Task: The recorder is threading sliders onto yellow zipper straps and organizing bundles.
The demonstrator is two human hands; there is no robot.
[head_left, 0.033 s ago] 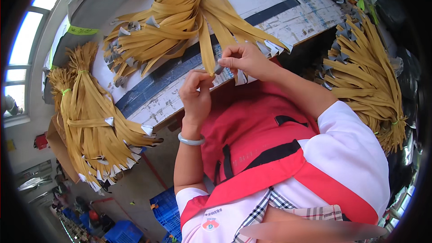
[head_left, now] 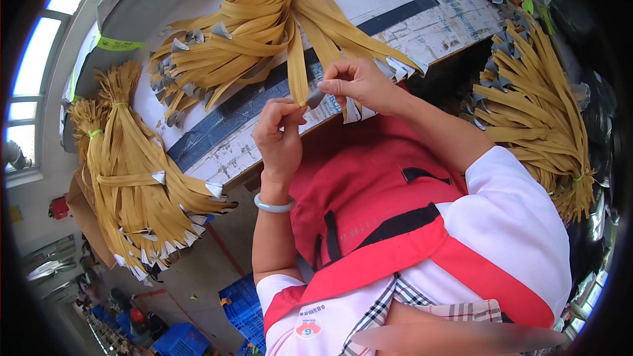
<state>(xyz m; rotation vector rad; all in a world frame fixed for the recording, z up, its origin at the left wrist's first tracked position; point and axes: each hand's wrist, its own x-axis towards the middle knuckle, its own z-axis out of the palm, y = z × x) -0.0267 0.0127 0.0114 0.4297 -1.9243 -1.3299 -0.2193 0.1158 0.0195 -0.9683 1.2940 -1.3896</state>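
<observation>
A flat yellow strip, which looks like zipper tape, hangs from a bundle of such strips on the table. My left hand pinches the strip near its lower end, fingers curled together. At that end is a small grey tab, and my right hand holds it between thumb and forefinger. Other strips of the bundle end in grey or white folded tips, some close to my right hand.
More tied yellow bundles hang over the table's left edge. Another bundle lies at the right, beside dark plastic bags. The worn white table carries dark tape bands. Blue crates stand on the floor below left.
My left hand has shifted slightly left, and the gap between my fingertips has widened a little. More of the grey tab shows between them.
</observation>
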